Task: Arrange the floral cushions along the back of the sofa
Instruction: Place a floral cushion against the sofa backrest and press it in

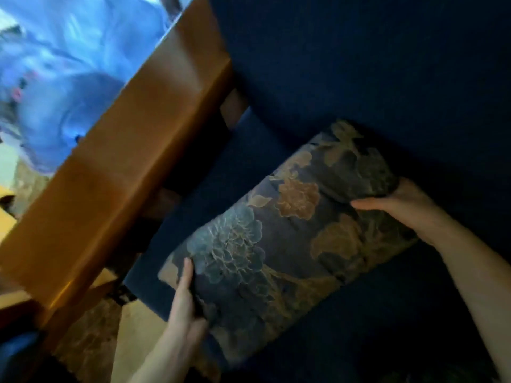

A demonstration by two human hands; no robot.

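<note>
Both hands clasp one cushion [279,225], left hand [184,302] at its near end, right hand [401,205] at its far end, against the sofa [359,64] back by the wooden arm [116,172]. Seating it looks underway; next, probably press it upright.

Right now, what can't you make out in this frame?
Head view only:
- Other floral cushions: none in frame; only one floral cushion shows.
- Left hand fingers: behind the cushion's edge, only the thumb shows.
- Right hand fingers: partly tucked behind the cushion's far end.
- Sofa: too dark to separate seat from backrest; cut off by the edges.
- Area beyond the wooden armrest: blurred blue, unidentifiable.
</note>
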